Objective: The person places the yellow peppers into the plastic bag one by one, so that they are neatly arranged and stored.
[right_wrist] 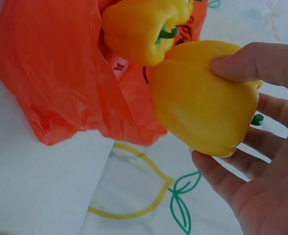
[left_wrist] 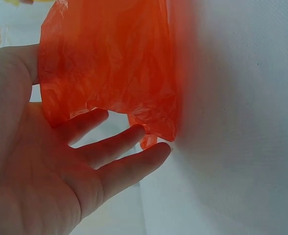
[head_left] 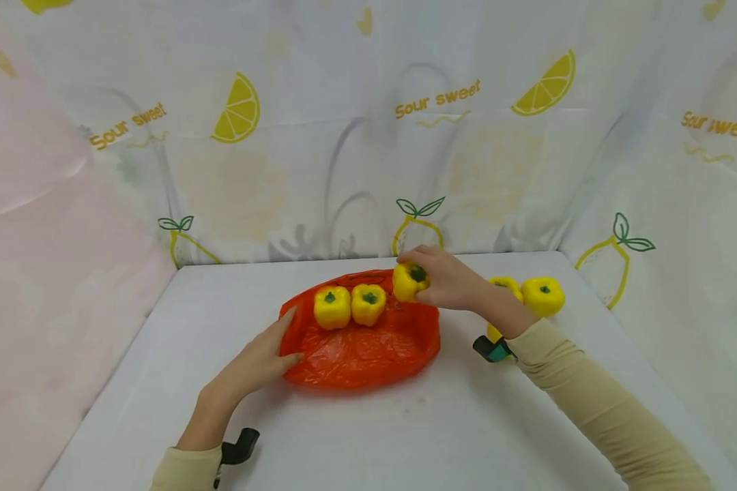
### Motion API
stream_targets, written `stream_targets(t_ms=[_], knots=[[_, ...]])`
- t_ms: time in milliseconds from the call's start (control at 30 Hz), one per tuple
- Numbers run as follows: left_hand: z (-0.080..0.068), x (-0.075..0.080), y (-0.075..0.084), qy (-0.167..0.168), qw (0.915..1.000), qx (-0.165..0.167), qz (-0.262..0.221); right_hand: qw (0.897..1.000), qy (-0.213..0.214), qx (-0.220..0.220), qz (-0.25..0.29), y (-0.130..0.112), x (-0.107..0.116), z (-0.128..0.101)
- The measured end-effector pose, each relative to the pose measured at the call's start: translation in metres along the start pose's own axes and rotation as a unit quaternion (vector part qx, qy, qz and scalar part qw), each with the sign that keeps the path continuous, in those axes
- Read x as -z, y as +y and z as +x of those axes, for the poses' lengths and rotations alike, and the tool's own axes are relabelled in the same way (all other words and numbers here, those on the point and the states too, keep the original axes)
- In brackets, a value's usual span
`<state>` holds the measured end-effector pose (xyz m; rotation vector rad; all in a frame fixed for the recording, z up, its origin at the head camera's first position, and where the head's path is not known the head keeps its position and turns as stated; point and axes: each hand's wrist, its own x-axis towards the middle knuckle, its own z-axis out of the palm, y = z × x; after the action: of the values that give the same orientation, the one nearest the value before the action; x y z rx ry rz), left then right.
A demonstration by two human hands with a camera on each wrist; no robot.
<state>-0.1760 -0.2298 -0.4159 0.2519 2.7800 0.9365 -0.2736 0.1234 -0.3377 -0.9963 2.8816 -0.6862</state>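
Fingers of the right hand (head_left: 451,278) are curling around a yellow pepper (head_left: 409,281) at frame centre, over the orange bag's (head_left: 359,348) upper right edge. Left hand (head_left: 259,358) fingers are lying straight, pressing the bag's left edge.

A person is wearing a long-sleeved top in pale beige, its sleeves (head_left: 596,395) running down to both wrists, the cuffs fitting closely. A black mount (head_left: 239,447) is sitting at the left wrist, and a black and teal-green mount (head_left: 493,349) is sitting at the right wrist. Both hands, the left hand (head_left: 254,361) and the right hand (head_left: 448,278), are showing bare, without gloves or rings.
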Motion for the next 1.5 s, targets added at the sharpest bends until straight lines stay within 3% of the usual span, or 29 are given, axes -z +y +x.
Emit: stream_targets(t_ms=[233, 533, 933, 1267, 1500], knots=[[0.0, 0.001, 0.001, -0.002, 1.0, 0.003, -0.004, 0.999, -0.028, -0.027, -0.009, -0.002, -0.015, 0.007], [-0.001, -0.001, 0.001, 0.0, 1.0, -0.001, -0.01, 0.998, -0.055, -0.024, -0.032, 0.004, -0.032, 0.014], [-0.003, -0.002, 0.003, -0.006, 0.9997, 0.011, -0.021, 0.993, -0.084, -0.073, -0.025, 0.013, -0.058, 0.02], [-0.003, -0.003, 0.004, -0.003, 0.9997, 0.008, -0.022, 0.991, -0.095, -0.098, -0.015, 0.011, -0.064, 0.019], [-0.003, -0.003, 0.004, -0.003, 0.9997, 0.009, -0.023, 0.993, -0.082, -0.079, -0.015, 0.011, -0.061, 0.014]])
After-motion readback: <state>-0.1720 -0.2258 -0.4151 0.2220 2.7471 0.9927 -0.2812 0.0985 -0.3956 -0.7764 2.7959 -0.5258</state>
